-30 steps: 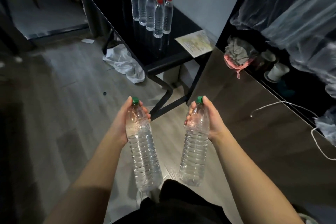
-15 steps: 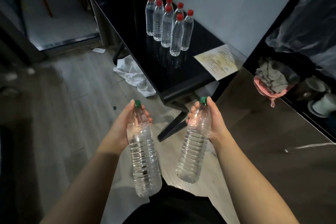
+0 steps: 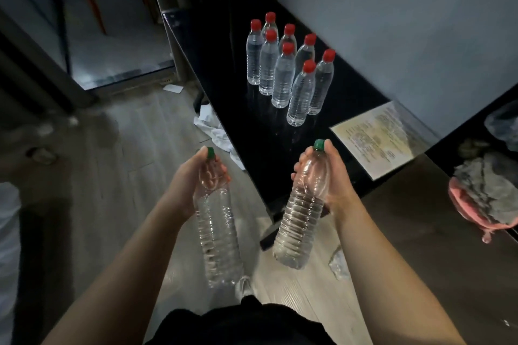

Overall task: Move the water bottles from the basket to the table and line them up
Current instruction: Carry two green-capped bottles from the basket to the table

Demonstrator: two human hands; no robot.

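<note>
My left hand (image 3: 193, 179) grips the neck of a clear green-capped water bottle (image 3: 217, 235) that hangs down over the floor. In my right hand (image 3: 333, 179) is a second green-capped bottle (image 3: 301, 218), held by its neck and tilted, just in front of the near end of the black table (image 3: 252, 143). Several red-capped water bottles (image 3: 284, 73) stand upright in two rows on the table, further back. No basket is in view.
A printed sheet (image 3: 375, 137) lies on the table's near right corner. White cloth (image 3: 213, 131) lies on the wooden floor left of the table. A dark counter (image 3: 414, 232) with a pink and grey cloth bundle (image 3: 482, 193) runs along the right.
The table and its bottles have come nearer and lower in view as I walked toward it. Both hands keep the same grip on their bottles.
</note>
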